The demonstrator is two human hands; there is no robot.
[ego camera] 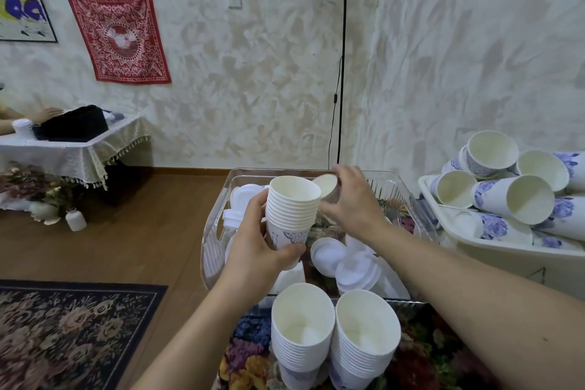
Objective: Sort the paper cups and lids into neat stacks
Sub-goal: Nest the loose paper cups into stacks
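Clear bin (218,231) sitting ahead on floral tablecloth (421,355), loose lids (342,258) lying inside. Two cup stacks (332,332) standing side by side on cloth, nearer than bin. Left hand (259,237) holding nested cup stack (291,209) above bin's left half. Right hand (351,199) holding single cup (326,187) just right of that stack, tilted. Tray (493,244) sitting right of bin, cup pile (519,190) lying in it. Floor lamp (342,66) standing behind bin. Rug (69,326) lying on floor at left. Side table (69,149) standing far left by wall.
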